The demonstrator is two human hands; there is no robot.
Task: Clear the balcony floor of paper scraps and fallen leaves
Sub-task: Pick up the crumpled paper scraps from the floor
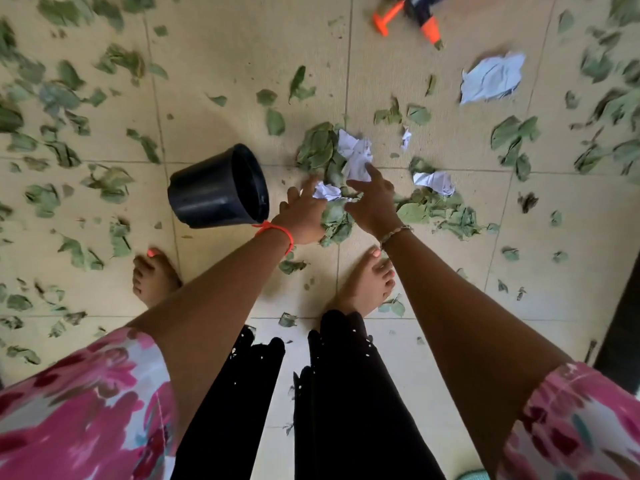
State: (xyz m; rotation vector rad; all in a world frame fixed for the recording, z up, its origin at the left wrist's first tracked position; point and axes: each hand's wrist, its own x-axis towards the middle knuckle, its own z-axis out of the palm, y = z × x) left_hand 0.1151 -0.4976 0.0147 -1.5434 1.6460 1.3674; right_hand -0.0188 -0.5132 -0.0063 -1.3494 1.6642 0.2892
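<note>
A heap of green leaves (317, 148) mixed with crumpled white paper scraps (356, 155) lies on the beige tiled floor (242, 81) in the middle. My left hand (304, 213) and my right hand (372, 202) reach down on either side of the heap's near end, fingers spread, with leaves (336, 220) and a paper ball (325, 192) between them. Whether the hands lift anything I cannot tell. A black bucket (218, 188) lies on its side just left of my left hand, its mouth facing the heap.
Loose leaves cover the floor all around. A larger paper sheet (491, 77) lies at the upper right and a small paper ball (434, 181) right of my right hand. An orange and black tool (415, 15) is at the top. My bare feet (156, 275) stand below the heap.
</note>
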